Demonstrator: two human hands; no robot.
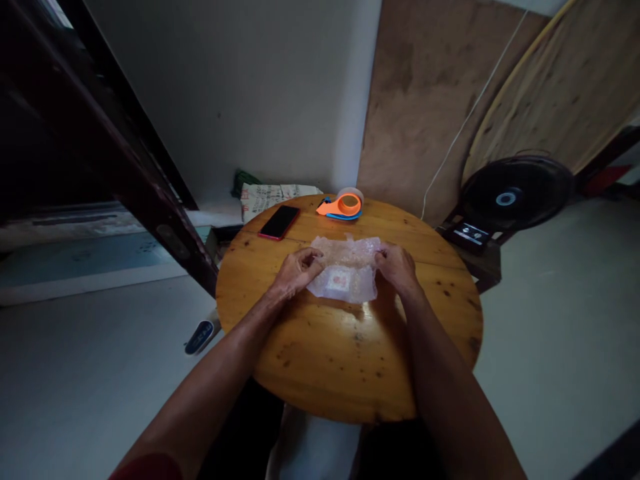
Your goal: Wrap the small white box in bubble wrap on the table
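Note:
A sheet of clear bubble wrap point(350, 252) lies spread on the round wooden table point(320, 360). Under or inside its near half shows a small pale, squarish item with a reddish mark point(340, 280); its kind I cannot make out. My left hand point(299, 269) pinches the sheet's left edge between thumb and fingers. At the right edge, my right hand point(397, 265) grips the wrap with its fingers closed. Beyond the sheet stands an orange and blue tape dispenser point(343, 205) with a roll of tape in it.
A black phone with a red edge point(280, 222) lies at the table's back left. Behind the table sits a printed sack point(275, 193) against the wall. A dark round fan point(505, 199) stands at right. A dark door frame point(165, 220) rises at left.

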